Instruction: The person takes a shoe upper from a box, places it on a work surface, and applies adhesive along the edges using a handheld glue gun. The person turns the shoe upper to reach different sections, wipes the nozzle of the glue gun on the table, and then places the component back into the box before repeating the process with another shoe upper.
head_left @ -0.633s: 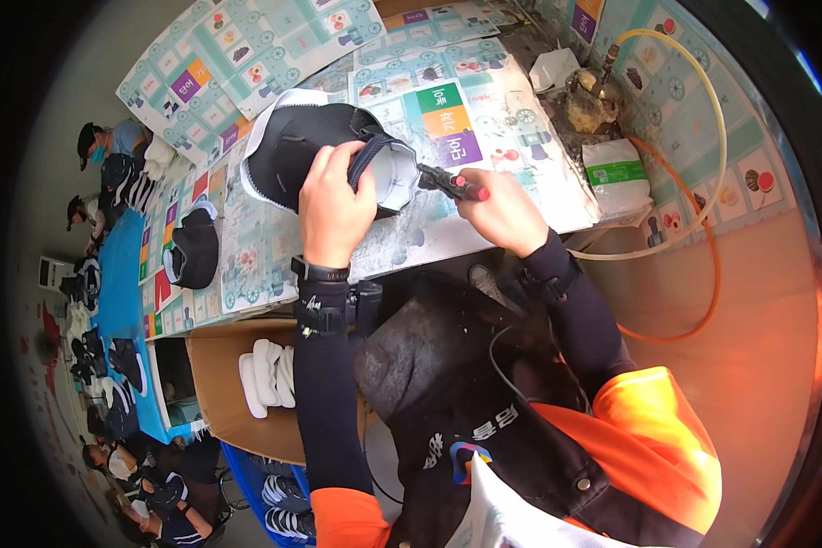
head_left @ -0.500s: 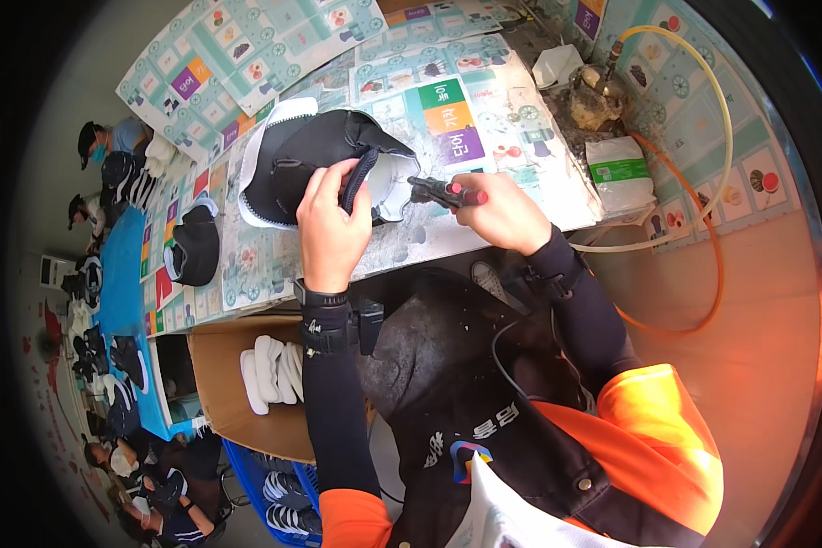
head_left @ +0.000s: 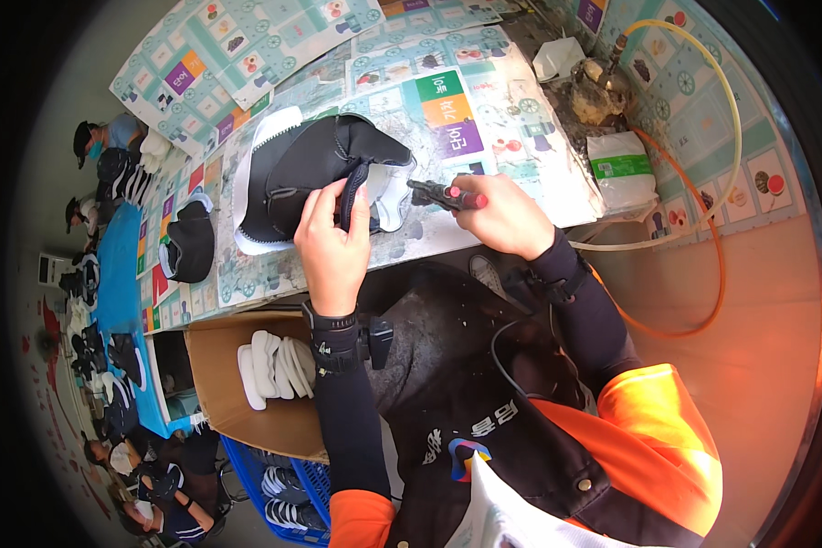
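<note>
A black shoe upper with a white sole edge lies on the workbench, which is covered in printed sheets. My left hand pinches the black strap at the shoe's opening. My right hand grips a red-handled tool whose dark tip points left toward the shoe's white lining. Both forearms wear black sleeves; a small black device sits strapped at my left wrist.
A cardboard box of white soles stands under the bench at left. Another black shoe upper lies further left. Yellow and orange hoses loop at right near a white bag. Other people sit along the far left.
My left hand has shifted up and right along the shoe to the strap. The right hand with the tool stays near the shoe's opening.
</note>
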Motion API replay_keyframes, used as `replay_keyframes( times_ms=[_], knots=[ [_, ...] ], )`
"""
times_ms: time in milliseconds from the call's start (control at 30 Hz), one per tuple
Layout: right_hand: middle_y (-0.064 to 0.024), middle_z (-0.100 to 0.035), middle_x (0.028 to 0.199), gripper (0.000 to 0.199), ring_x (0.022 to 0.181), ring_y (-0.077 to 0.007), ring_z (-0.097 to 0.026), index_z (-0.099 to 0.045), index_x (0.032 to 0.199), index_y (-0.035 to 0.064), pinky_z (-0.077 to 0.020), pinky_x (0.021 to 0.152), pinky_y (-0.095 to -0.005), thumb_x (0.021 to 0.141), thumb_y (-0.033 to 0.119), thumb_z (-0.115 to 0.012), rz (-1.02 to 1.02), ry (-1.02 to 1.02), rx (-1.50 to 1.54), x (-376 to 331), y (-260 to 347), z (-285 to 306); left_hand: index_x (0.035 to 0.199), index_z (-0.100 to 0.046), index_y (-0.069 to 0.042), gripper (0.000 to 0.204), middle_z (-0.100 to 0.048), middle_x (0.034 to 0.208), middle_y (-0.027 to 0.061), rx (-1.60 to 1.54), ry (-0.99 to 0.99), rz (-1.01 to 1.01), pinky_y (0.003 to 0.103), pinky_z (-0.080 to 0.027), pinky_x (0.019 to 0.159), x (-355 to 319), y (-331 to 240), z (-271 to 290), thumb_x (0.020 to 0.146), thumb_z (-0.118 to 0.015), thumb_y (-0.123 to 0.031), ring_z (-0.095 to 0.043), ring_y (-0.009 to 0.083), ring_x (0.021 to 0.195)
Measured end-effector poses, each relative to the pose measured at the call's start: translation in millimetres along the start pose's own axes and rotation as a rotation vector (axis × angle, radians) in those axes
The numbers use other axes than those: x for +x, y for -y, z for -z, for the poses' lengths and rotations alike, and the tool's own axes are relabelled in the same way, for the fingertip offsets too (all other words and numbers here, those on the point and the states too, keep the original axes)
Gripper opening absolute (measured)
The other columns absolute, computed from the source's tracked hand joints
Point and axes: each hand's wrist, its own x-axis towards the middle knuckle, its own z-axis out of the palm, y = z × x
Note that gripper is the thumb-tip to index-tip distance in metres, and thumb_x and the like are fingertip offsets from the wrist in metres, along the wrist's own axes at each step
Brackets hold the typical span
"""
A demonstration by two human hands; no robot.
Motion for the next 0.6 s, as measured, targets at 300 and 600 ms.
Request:
replay_keyframes(
  times_ms=[300, 600],
  knots=[
    [-0.0264, -0.066, 0.082, 0.021, 0.084, -0.0497, -0.063, -0.067, 0.096, -0.0001, -0.0496, 0.073, -0.0491, 0.083, 0.016, -0.065, -0.02, 0.029, 0.022, -5, 6, 2, 0.116, -0.072, 0.008, 0.027, -0.074, 0.099, 0.0139, -0.079, -0.039, 0.122, 0.031, -0.059, 0.07, -31, -4, 7, 0.099, -0.075, -0.012, -0.073, 0.0177, 0.081],
    [-0.0263, -0.066, 0.083, 0.021, 0.084, -0.0489, -0.064, -0.068, 0.093, 0.0, -0.0498, 0.074, -0.0495, 0.082, 0.016, -0.064, 0.0, 0.053, -0.014, -2, 7, 0, 0.118, -0.07, 0.01, 0.026, -0.072, 0.104, 0.0121, -0.133, -0.007, 0.19, 0.029, -0.061, 0.071, -46, -3, 14, 0.098, -0.074, -0.006, -0.072, 0.0149, 0.087]
  ],
)
